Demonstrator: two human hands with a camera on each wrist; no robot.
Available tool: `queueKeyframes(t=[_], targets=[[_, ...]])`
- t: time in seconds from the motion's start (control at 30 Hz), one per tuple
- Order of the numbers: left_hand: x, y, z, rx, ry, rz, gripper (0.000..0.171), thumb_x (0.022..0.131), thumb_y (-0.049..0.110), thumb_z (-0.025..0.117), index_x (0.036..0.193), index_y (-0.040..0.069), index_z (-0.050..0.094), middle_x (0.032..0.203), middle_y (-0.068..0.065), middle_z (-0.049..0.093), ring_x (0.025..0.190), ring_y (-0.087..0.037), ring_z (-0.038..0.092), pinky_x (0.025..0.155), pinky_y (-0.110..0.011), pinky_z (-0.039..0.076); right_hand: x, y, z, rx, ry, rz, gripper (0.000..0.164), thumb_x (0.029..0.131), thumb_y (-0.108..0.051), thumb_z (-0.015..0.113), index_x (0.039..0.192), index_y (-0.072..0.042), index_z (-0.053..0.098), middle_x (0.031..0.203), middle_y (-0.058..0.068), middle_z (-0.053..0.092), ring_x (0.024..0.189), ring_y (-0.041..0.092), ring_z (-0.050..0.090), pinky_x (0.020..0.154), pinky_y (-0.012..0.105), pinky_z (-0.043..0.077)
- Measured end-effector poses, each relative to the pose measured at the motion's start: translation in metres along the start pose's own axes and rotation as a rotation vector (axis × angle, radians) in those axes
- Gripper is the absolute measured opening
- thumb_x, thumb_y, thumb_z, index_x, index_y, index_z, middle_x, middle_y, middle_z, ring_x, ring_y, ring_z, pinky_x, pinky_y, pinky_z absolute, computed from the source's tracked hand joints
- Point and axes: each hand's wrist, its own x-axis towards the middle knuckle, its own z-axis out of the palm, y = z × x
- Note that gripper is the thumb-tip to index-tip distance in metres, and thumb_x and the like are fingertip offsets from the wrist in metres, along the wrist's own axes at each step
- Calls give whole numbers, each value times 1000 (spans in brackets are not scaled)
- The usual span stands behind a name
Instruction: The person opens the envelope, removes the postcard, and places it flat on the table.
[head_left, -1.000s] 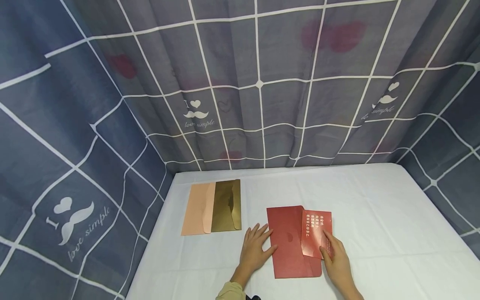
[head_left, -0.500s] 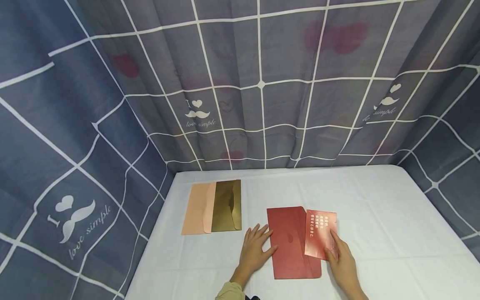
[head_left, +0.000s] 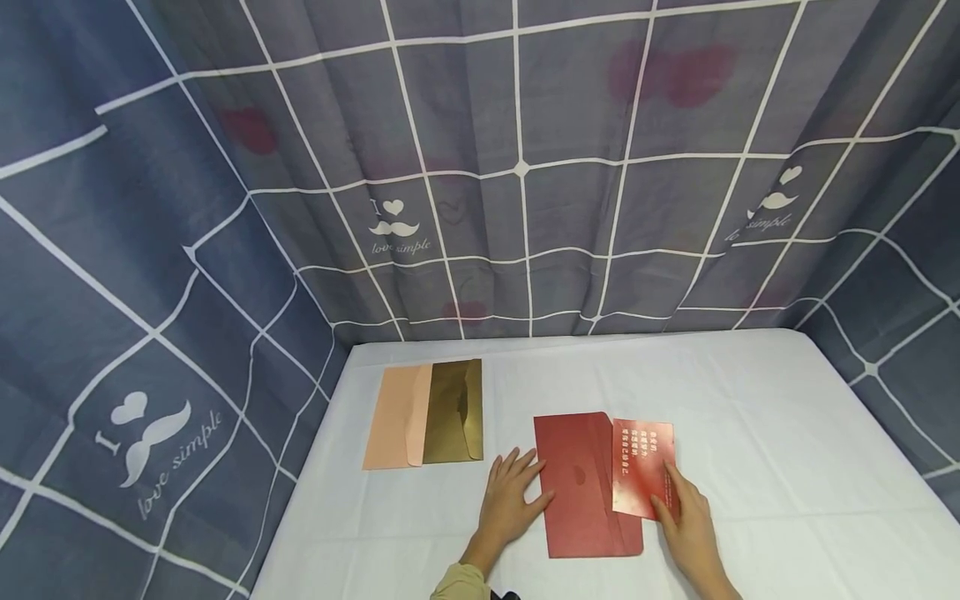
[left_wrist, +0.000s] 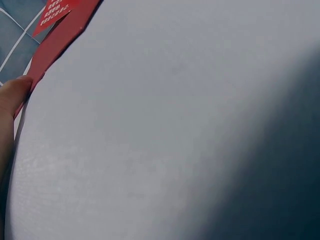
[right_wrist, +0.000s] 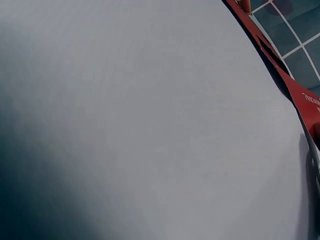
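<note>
A dark red envelope (head_left: 573,500) lies flat on the white table, its flap side to the right. My left hand (head_left: 508,498) touches its left edge with fingers spread; in the left wrist view the thumb (left_wrist: 17,92) rests at the envelope's edge (left_wrist: 65,40). At the right, my right hand (head_left: 687,521) pinches a shiny red card (head_left: 641,467) with printed white characters between thumb and fingers. The card's left edge overlaps the envelope's right side. Only part of the card (right_wrist: 307,105) shows in the right wrist view.
A peach envelope (head_left: 393,417) and a gold envelope (head_left: 448,412) lie side by side at the back left of the white tabletop (head_left: 787,450). A grey-blue checked curtain (head_left: 480,208) surrounds the table at the back and sides.
The right hand has drawn the red card a little to the right, so less of it overlaps the envelope. The left hand and the other envelopes have stayed in place.
</note>
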Motion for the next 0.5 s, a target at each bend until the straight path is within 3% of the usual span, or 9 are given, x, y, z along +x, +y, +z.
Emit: queueKeyframes(t=[0.33, 0.43, 0.5], targets=[[-1, 0, 1, 3, 9, 1, 50, 88, 50, 59, 129, 22, 61, 137, 3, 52, 131, -24, 40, 107, -49, 28, 2, 9, -3, 8, 45, -67, 70, 67, 16, 72, 132, 7, 47, 113, 33, 55, 101, 48, 49, 84, 54, 32], [-1, 0, 1, 2, 9, 2, 50, 89, 51, 59, 130, 22, 61, 137, 3, 52, 131, -24, 40, 107, -49, 28, 2, 11, -5, -7, 43, -61, 68, 68, 15, 72, 131, 7, 48, 113, 31, 56, 100, 46, 49, 85, 47, 33], [-1, 0, 1, 1, 7, 2, 50, 89, 51, 58, 130, 22, 61, 138, 3, 52, 132, -24, 39, 108, -49, 27, 2, 11, -8, -14, 26, -29, 69, 71, 14, 72, 133, 5, 47, 113, 29, 56, 101, 43, 50, 91, 33, 34]])
